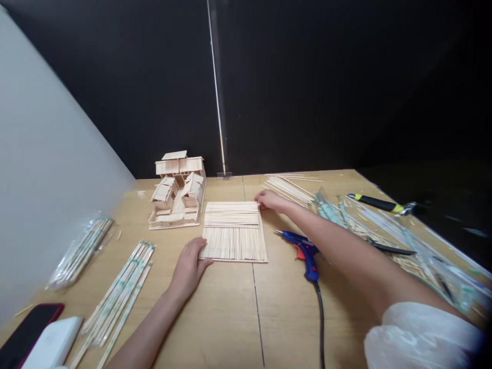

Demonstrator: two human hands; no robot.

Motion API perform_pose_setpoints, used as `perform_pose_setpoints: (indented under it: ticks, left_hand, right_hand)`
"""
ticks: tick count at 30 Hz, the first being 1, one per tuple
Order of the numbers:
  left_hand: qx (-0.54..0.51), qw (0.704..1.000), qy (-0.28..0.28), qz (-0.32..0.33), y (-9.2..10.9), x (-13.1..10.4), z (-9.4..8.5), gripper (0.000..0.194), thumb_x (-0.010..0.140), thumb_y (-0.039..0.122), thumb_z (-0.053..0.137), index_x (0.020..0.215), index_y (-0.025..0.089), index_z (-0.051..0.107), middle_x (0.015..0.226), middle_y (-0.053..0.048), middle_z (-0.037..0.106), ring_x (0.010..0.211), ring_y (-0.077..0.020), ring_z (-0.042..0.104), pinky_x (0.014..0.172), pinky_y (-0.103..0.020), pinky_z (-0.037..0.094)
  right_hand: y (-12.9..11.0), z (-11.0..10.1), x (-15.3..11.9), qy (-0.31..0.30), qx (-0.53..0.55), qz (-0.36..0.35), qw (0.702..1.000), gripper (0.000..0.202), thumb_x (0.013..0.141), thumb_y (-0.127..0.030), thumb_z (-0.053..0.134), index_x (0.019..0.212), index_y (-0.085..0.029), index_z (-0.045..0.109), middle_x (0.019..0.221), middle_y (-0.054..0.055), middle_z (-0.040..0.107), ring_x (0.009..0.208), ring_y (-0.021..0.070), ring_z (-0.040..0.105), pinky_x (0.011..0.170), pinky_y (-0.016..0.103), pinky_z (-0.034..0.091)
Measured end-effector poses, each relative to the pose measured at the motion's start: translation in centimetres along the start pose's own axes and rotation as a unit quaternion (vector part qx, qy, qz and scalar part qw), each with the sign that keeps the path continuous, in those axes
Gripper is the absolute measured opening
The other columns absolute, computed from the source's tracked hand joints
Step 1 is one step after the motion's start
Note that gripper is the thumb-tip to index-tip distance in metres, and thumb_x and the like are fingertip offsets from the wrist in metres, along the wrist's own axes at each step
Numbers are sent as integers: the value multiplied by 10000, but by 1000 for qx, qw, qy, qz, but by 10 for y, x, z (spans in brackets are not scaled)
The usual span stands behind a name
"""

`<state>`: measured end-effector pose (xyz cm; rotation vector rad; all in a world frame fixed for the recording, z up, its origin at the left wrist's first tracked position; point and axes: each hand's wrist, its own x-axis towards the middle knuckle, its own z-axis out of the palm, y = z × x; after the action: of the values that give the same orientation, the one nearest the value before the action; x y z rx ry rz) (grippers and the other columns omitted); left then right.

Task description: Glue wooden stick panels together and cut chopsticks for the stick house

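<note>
A flat panel of pale wooden sticks [233, 241] lies on the table, its upper band laid crosswise and its lower part lengthwise. My left hand [190, 264] rests at the panel's lower left corner, thumb and fingers apart along its edges. At the upper right corner, my right hand [267, 200] has its fingers pinched together; what they hold, if anything, is too small to make out. A blue glue gun [305, 251] with a red trigger lies right of the panel, below my right forearm. Behind and to the left stands a model house of sticks [179, 189].
Loose sticks [290, 188] lie at the back right. Cutters with black and yellow handles [378, 204], plastic wrappers and scraps spread along the right. Bundled sticks [121, 287], a bagged bundle [82, 251], a phone [28, 333] and a white box [54, 344] are at left.
</note>
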<state>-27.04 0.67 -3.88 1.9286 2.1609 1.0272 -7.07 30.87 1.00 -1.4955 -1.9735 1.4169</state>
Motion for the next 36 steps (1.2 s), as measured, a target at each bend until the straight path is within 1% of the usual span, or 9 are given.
perform_pose_setpoints:
  ticks: [8, 15, 19, 22, 24, 27, 30, 33, 36]
  left_hand:
    - [-2, 1000, 10, -30, 18, 47, 31, 414, 794, 241, 705, 1171, 187, 543, 1154, -119, 650, 1117, -289, 607, 986, -482, 491]
    - [-4, 999, 24, -47, 32, 95, 61, 443, 730, 168, 774, 1129, 165, 580, 1127, -155, 656, 1124, -297, 600, 988, -474, 481]
    - [-15, 998, 8, -59, 40, 113, 65, 438, 709, 146, 787, 1111, 127, 614, 1120, -203, 667, 1107, -324, 605, 982, -474, 480]
    - [-25, 999, -7, -38, 35, 109, 44, 349, 710, 143, 776, 1039, 149, 660, 1089, -167, 702, 1048, -296, 639, 952, -418, 498]
    - [-32, 999, -8, -30, 24, 97, 18, 184, 770, 183, 723, 951, 190, 688, 991, -103, 736, 949, -243, 673, 879, -360, 519]
    - [-40, 997, 41, -56, -6, 74, -33, 127, 888, 258, 578, 871, 210, 695, 849, -49, 740, 796, -184, 681, 774, -313, 510]
    - [-112, 963, 198, -146, -55, 62, -84, 208, 857, 380, 606, 840, 187, 684, 720, -29, 697, 668, -161, 645, 677, -272, 486]
    - [-174, 886, 343, -260, -109, 67, -113, 288, 807, 445, 632, 798, 157, 642, 676, -26, 652, 669, -162, 626, 700, -271, 482]
    - [-236, 860, 309, -329, -146, 82, -112, 396, 798, 539, 621, 750, 147, 627, 713, -59, 667, 757, -201, 653, 747, -311, 502]
  right_hand:
    - [2, -20, 38, 86, 86, 30, 992, 82, 897, -163, 578, 840, -121, 620, 649, 2, 579, 568, 88, 558, 603, 197, 493]
    - [-6, -32, 69, 141, 102, 52, 983, 243, 959, -343, 567, 1091, -143, 610, 977, 42, 647, 771, 132, 629, 674, 295, 551]
    - [-14, -39, 73, 181, 65, 23, 981, 74, 892, -163, 551, 846, -149, 607, 712, 30, 589, 690, 162, 607, 602, 271, 495]
    - [-28, -33, 65, 230, 22, -41, 972, 98, 762, -110, 608, 824, -185, 595, 792, 47, 610, 856, 212, 617, 753, 319, 496]
    - [-41, -17, 54, 245, 10, -138, 960, 183, 724, -106, 600, 881, -198, 597, 894, 54, 646, 923, 215, 621, 871, 348, 477]
    - [-58, 29, 29, 159, 80, -251, 952, 239, 726, -139, 572, 956, -203, 586, 942, 65, 676, 903, 210, 649, 890, 372, 494]
    - [-66, 87, 3, 7, 145, -196, 970, 298, 725, -182, 596, 1022, -197, 585, 966, 79, 693, 912, 219, 668, 859, 381, 520]
    - [-67, 136, -15, -61, 130, -130, 981, 418, 701, -201, 620, 1117, -164, 594, 1008, 109, 701, 930, 236, 675, 883, 386, 514]
    - [-69, 168, -24, -62, 139, -115, 982, 495, 672, -205, 634, 1164, -162, 602, 1140, 133, 684, 1108, 266, 629, 1001, 401, 455]
